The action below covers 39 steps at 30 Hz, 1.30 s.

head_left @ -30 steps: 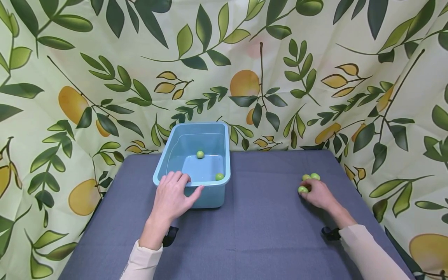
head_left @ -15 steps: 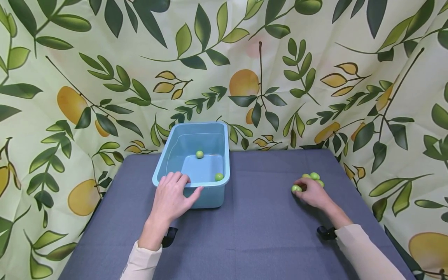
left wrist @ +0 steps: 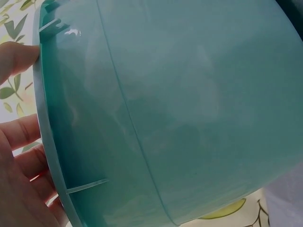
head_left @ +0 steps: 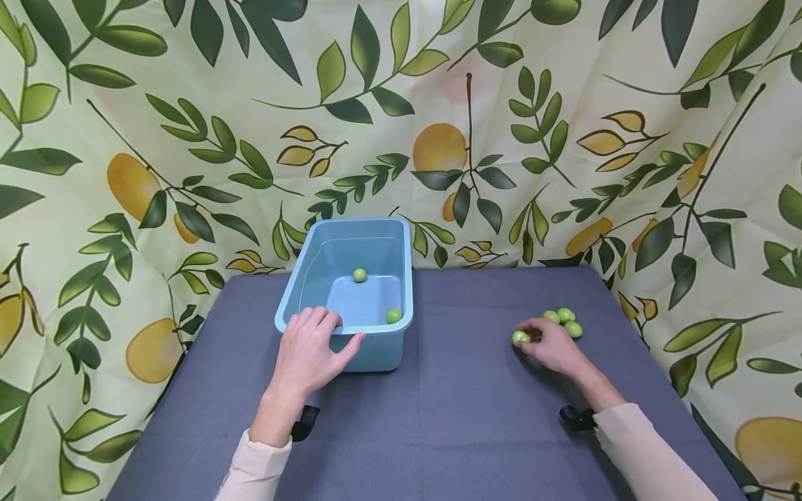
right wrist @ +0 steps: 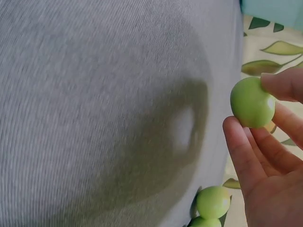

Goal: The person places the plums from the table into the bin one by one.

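Observation:
My right hand (head_left: 551, 344) pinches a small, smooth, round green fruit (right wrist: 252, 102) between thumb and fingertips, close over the cloth. In the right wrist view its shadow falls on the fabric. Several more green fruits (head_left: 566, 316) sit in a group just beyond that hand. At the near rim of a blue plastic tub (head_left: 406, 278), my left hand (head_left: 310, 351) has its fingers hooked over the edge, with the thumb on the outer side. The left wrist view shows the tub's outer wall, and the fingertips are hidden behind its rim. Two green fruits (head_left: 360, 275) lie inside the tub.
A dark blue-grey cloth covers the table (head_left: 464, 403). Behind it and along the sides hangs a pale curtain (head_left: 376, 62) printed with leaves and yellow fruit. The tub stands left of centre, near the table's back edge.
My right hand has drawn one green fruit leftward away from the group, so more of the other fruits now show. The left hand and the tub have stayed in place.

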Each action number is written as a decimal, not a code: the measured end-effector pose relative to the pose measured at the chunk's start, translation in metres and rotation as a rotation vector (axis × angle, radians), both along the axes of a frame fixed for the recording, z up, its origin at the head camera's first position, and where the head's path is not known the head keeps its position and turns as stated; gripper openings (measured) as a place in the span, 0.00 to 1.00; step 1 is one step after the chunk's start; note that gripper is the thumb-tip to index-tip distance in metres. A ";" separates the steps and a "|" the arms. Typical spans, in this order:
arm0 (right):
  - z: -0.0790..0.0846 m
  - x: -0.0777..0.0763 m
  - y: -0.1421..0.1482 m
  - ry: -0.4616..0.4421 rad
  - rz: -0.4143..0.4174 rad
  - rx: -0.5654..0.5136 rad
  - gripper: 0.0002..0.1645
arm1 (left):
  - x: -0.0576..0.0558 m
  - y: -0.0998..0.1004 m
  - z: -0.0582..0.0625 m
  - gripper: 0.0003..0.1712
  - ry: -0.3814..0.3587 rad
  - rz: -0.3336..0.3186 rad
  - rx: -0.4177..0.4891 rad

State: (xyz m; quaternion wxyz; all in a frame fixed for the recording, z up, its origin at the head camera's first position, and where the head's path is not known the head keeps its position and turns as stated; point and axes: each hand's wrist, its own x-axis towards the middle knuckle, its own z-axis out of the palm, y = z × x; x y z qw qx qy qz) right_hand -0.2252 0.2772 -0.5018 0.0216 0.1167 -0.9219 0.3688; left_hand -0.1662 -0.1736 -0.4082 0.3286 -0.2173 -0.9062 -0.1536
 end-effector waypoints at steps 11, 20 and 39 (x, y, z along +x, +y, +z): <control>0.009 0.005 -0.017 0.059 0.026 -0.058 0.17 | -0.001 0.000 -0.002 0.21 0.020 -0.002 -0.005; 0.016 0.008 -0.028 0.040 0.042 -0.094 0.17 | 0.001 0.000 -0.001 0.20 0.002 -0.002 -0.004; 0.034 0.016 -0.053 0.060 0.052 -0.194 0.17 | 0.004 0.002 -0.007 0.20 -0.011 0.003 0.001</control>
